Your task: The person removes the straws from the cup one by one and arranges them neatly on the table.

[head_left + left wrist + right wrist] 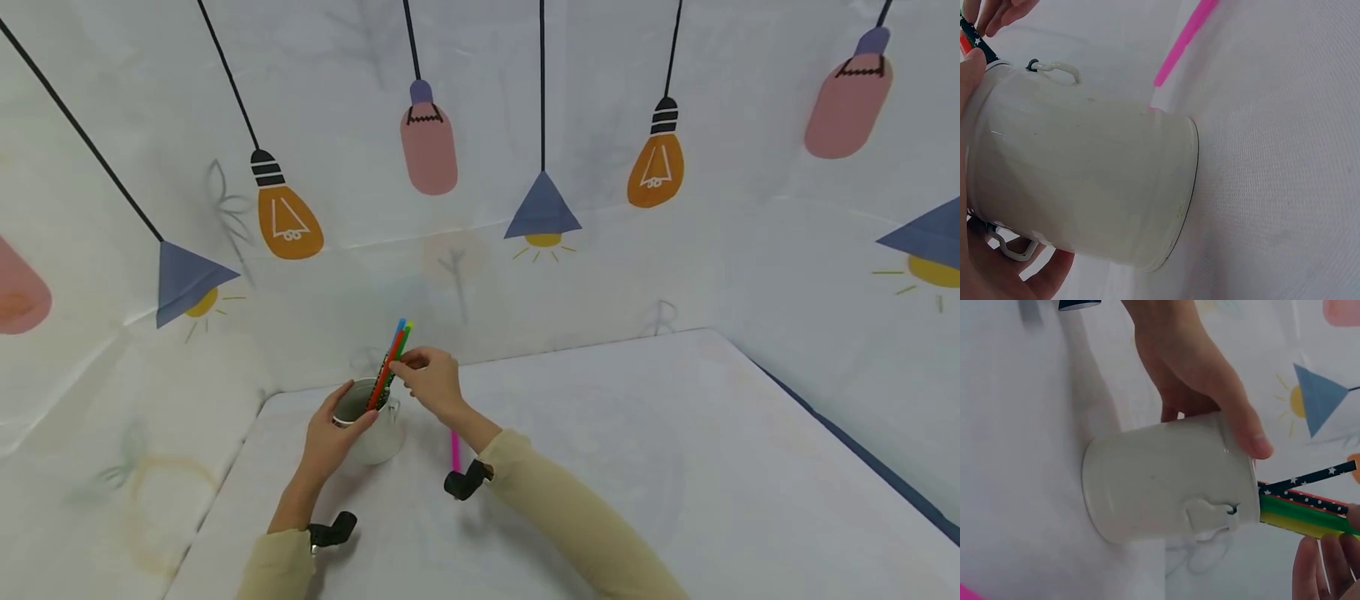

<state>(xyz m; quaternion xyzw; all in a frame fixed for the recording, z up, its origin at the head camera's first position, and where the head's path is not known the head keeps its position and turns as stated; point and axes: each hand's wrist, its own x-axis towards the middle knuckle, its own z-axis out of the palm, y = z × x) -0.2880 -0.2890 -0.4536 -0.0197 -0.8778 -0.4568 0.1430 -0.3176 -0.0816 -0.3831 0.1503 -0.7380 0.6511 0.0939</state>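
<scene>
My left hand (327, 440) grips a white enamel can (381, 440) around its rim, thumb on the near side. Small side loops show on the can in both wrist views. With thumb and fingertips, my right hand (435, 383) pinches a bundle of slim coloured pens (384, 371) at the can's mouth. Red, green, yellow and blue show among them, and some have dark parts with white stars or dots (1310, 478). Their lower ends are inside the can, hidden by its wall in the right wrist view. The can stands on the table, tilted slightly in the head view.
A pink pen (455, 452) lies on the white table (637, 467), partly behind the right forearm. Black wrist cameras (465, 481) are strapped to both wrists. A white wall sheet (337, 317) printed with lamps and bulbs rises behind the table and at its sides.
</scene>
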